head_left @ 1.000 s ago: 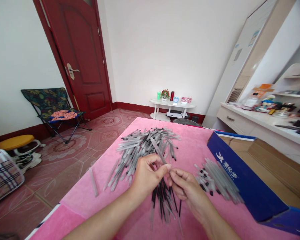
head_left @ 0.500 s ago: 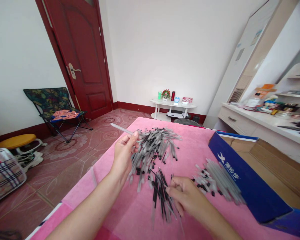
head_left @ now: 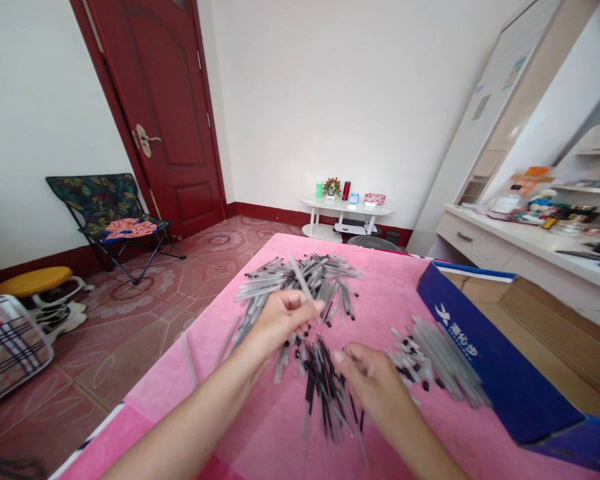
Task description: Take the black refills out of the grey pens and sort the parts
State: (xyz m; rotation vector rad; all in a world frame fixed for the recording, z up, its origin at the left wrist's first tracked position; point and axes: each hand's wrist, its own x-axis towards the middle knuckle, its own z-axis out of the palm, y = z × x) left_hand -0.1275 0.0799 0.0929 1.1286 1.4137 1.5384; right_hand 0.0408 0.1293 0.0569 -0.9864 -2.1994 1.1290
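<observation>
Tube | slim, straight, translucent grey | pinched in left hand

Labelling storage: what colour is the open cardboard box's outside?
The open cardboard box is mostly blue outside; head view.

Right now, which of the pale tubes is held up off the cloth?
The pale tube pinched in the left hand, pointing forward; the others lie piled or loose on the pink cloth.
</observation>
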